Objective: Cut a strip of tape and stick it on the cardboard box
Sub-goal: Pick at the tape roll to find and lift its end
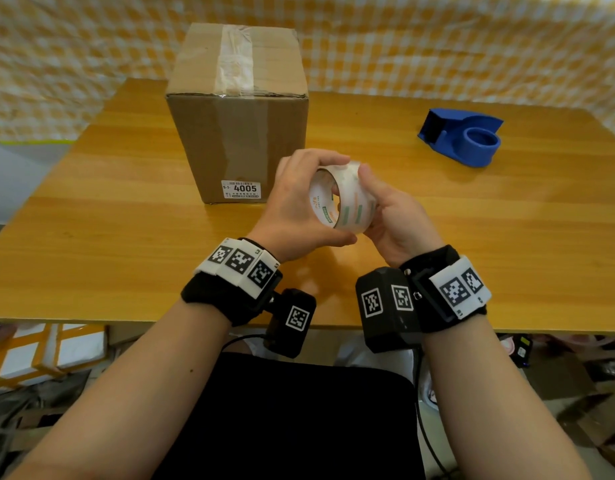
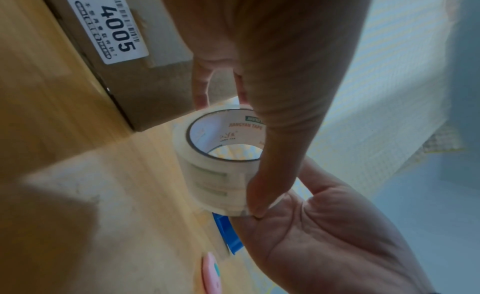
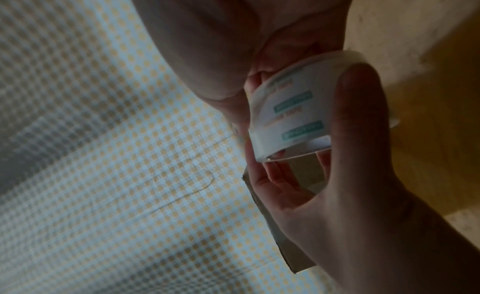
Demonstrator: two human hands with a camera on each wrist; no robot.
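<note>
A roll of clear tape (image 1: 340, 199) with green printing is held above the table between both hands. My left hand (image 1: 295, 202) grips it from the left, fingers over the top and thumb underneath. My right hand (image 1: 379, 206) grips its right side, with the thumb (image 3: 358, 113) lying across the outer tape face (image 3: 293, 113). In the left wrist view the roll's core (image 2: 221, 154) faces the camera. The cardboard box (image 1: 236, 116) stands upright just behind my left hand, with tape along its top seam and a white "4005" label (image 2: 111, 25) on its front.
A blue tape dispenser (image 1: 462, 136) with nothing in it sits at the right rear of the wooden table (image 1: 108, 220). A yellow checked cloth (image 1: 437, 46) hangs behind. A small pink object (image 2: 211, 273) shows at the lower edge of the left wrist view.
</note>
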